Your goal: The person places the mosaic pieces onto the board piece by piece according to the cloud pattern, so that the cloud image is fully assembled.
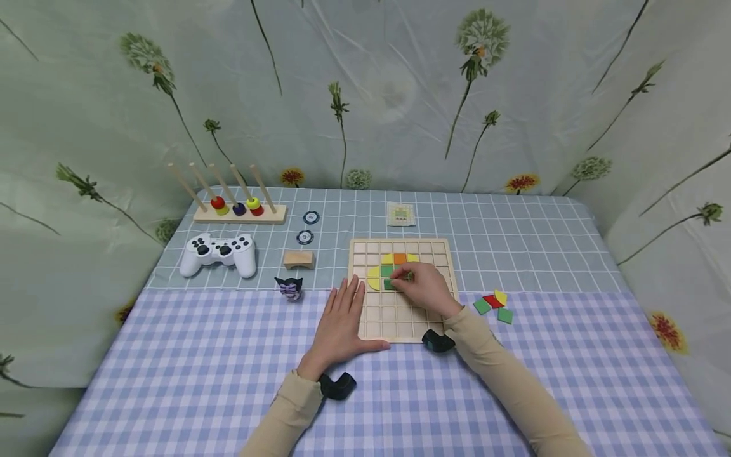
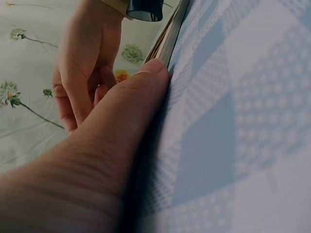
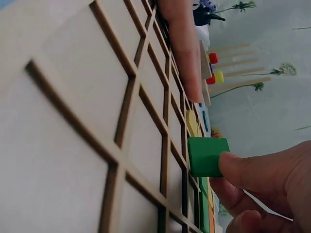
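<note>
A wooden grid board (image 1: pixel 400 330) lies on the table. My left hand (image 1: pixel 339 327) rests along its left side, fingers straight and spread, thumb stretched out by the front edge. Between thumb and fingers my right hand (image 1: pixel 425 289) pinches a green square tile (image 3: pixel 208 156), held tilted at the grid's dividers. Whether it touches the cell floor I cannot tell. In the cells around it sit yellow curved tiles (image 1: pixel 374 271), an orange tile (image 1: pixel 400 258) and another green tile (image 1: pixel 387 271). My right hand partly covers the cells on that side.
Several loose green, red and yellow tiles (image 1: pixel 493 302) lie right of the board. Behind it is a small pattern card (image 1: pixel 401 214). To the left are a white game controller (image 1: pixel 219 252), a peg stand (image 1: pixel 240 216), two chips (image 1: pixel 311 218), a wooden block (image 1: pixel 299 259) and a small figurine (image 1: pixel 290 289).
</note>
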`<state>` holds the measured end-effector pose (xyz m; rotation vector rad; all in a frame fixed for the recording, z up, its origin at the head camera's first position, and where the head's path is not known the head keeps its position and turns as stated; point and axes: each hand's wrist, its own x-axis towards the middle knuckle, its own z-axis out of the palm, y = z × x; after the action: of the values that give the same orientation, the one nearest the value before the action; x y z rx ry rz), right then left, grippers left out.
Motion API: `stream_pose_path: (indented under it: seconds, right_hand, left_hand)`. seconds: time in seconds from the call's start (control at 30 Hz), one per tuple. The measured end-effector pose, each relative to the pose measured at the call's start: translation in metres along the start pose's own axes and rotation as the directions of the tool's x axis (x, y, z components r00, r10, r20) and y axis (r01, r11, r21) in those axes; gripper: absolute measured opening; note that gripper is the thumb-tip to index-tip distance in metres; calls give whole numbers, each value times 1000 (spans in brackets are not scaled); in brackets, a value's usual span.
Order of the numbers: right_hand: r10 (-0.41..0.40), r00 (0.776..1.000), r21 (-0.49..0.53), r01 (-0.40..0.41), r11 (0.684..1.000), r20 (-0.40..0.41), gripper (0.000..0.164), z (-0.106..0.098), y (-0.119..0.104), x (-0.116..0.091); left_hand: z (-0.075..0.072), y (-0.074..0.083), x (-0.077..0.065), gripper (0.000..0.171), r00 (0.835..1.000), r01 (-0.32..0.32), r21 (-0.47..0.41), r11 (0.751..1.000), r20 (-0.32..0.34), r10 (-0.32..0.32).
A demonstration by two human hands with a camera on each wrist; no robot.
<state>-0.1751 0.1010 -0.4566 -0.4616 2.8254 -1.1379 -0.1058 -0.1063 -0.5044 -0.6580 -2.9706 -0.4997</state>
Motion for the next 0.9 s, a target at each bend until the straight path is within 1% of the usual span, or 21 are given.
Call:
stream_pose_path:
  seconds: [0.27,0.33,0.43,0.5,0.57,0.63,0.73,0.8,0.9]
  right_hand:
    - [-15,1000,-34,14,999,-24,7,6,-4,2]
    - [-7,999,-51,5,999,-40,6,7,-5,2]
    - [-17,998,-95,12,995,-58,4,9,-6,3]
    - [-32,998,-117,26,993,-54,4,10,-4,3]
    - [-44,998,-118,40,992,-38,6,7,-2,1]
    - [-52,998,-98,50,994,-19,9,1,3,-4]
    - [-62,998,-65,62,996,0,13,-13,14,-15]
    - [-67,998,-51,67,996,-4,14,-26,24,-24]
    - [-41,999,-38,40,998,-23,13,-45,37,-38]
  left_hand:
    - [0,0,0,124,1000,5,-4,1000,5,-5]
    - [0,0,0,124,1000,4,-1,1000,9,-4]
    - [-1,-1,0,124,1000,5,6,1000,11,-5]
    - [-1,-2,0,124,1000,5,11,1000,8,-5]
    - [-1,-2,0,124,1000,4,7,1000,3,-4]
    - [-1,-1,0,124,1000,4,2,1000,6,-4]
    - [0,0,0,125,1000,4,-14,1000,16,-4]
    - [1,0,0,125,1000,7,-13,1000,19,-7]
    - [1,-1,0,126,1000,6,-9,1000,9,-6]
